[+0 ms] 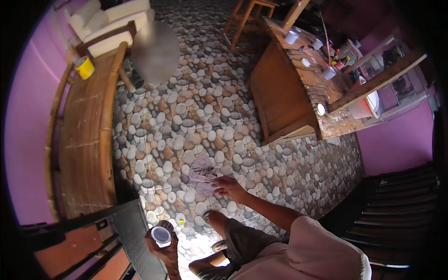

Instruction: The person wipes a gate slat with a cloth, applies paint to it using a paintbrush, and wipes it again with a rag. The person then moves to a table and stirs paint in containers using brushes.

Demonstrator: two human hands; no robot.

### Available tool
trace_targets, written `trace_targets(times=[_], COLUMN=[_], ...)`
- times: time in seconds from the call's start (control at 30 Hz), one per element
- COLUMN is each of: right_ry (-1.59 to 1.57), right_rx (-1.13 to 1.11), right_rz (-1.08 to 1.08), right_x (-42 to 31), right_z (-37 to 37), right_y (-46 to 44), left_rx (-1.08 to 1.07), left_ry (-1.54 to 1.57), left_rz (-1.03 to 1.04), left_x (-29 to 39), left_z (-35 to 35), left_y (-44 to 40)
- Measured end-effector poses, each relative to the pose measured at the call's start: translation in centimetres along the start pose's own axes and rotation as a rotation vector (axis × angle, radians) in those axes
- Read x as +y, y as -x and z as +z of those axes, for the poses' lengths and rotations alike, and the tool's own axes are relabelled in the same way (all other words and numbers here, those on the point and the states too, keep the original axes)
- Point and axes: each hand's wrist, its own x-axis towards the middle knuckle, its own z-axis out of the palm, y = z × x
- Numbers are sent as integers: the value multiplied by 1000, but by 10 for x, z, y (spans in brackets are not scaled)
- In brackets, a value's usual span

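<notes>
My left hand [164, 251] is wrapped round a small cup-like container [161, 234] with a pale grey-white round top; I cannot tell whether that top is a lid or the inside. In my right hand [231, 188], stretched out over the pebble-patterned floor, the fingers pinch a crumpled pale purple rag [201, 172]. The rag hangs in front of the floor, ahead of my feet. A small yellow-and-white item [181, 221] lies on the floor near the container.
At left runs a bamboo bench [86, 135] with a yellow can [85, 68]. A worn wooden counter [285, 88] at right bears several small white cups and a bucket [361, 108]. A black slatted bench [387, 210] stands at lower right. A blurred patch hides part of the background.
</notes>
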Motion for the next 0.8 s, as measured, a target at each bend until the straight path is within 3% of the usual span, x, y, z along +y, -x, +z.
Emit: trace_targets(times=[0.13,0.33,0.37,0.43,0.67,0.73,0.8], right_ry=[-150,-419,-480,-574,-840,-854,-933], right_rx=[129,267,270,283,297,328,364], right_rz=[-33,-132,-174,-248,-487,-514,-542], right_x=[-59,-155,-158,-179,-264,-297,-324], right_z=[-26,-43,-48,-55,-81,-93,-103], right_y=[91,191,200,216,195,171,144], left_rx=[-167,-336,-425,-484,-713,-875,-961], left_ry=[100,130,348,384,336,403,421], left_rz=[20,150,30,173,398,310,460], left_x=[114,221,259,280,369,390,417], left_z=[4,61,70,99,226,269,313], left_y=[-71,-145,-157,-177,-258,-281,-309])
